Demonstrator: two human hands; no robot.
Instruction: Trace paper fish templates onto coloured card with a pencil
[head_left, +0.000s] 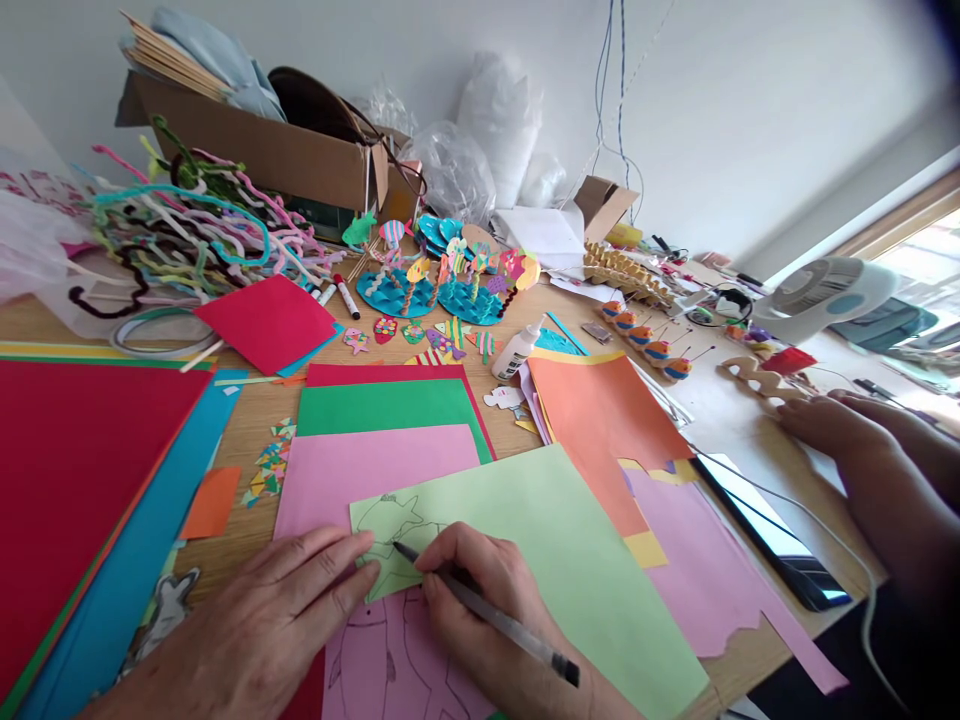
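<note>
My right hand (491, 590) grips a pen (517, 632), its tip on the left end of a light green paper sheet (585, 550). Pencil-thin fish outlines (394, 515) show on that end, partly covered by my fingers. Lying flat with fingers stretched, my left hand (277, 605) presses on the sheet's left edge. Beneath it is a pink sheet (356, 665) with more fish outlines. Another pink sheet (375, 460), a green sheet (382, 405) and a red sheet (390, 373) are stacked behind. A grey fish cutout (172, 600) sits left of my left hand.
Another person's hands (847, 430) rest at the right, near a phone (780, 540) and cable. A glue bottle (517, 350) stands behind the papers. Coloured sheets (90, 440) lie left; pipe cleaners (202, 220), decorated blue discs (390, 290) and a cardboard box (255, 145) are farther back.
</note>
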